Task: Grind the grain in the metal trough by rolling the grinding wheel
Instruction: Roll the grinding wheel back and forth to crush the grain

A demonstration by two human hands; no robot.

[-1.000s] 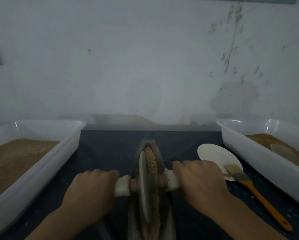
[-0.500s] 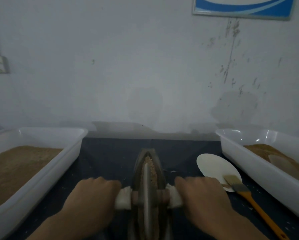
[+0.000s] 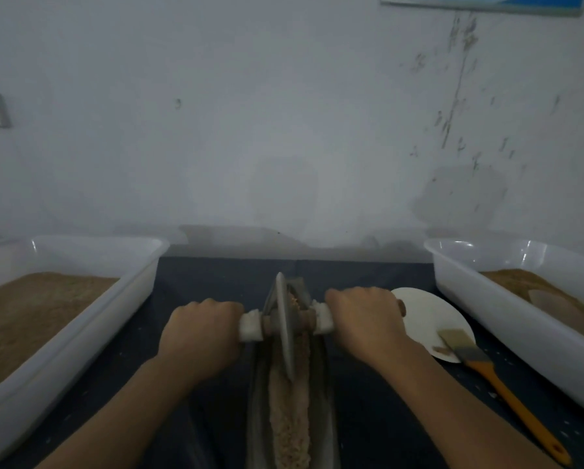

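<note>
Near: metal trough [image 3: 324, 384] on dark counter [image 3: 216, 282], crushed grain [image 3: 289, 418] soft, loose | Mid: left hand [image 3: 199, 333], right hand [image 3: 365, 319], fingers curled around padded axle handles | Far: grinding wheel [image 3: 284, 319] at trough's far end; looks heavy, rigid; grip both handles.

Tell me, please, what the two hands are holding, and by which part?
The grinding wheel, by its axle: left hand and right hand each grip one white-wrapped end.

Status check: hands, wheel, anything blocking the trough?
Left hand, right hand grip the axle. Wheel at trough's far end, grain behind. Nothing blocking.
</note>
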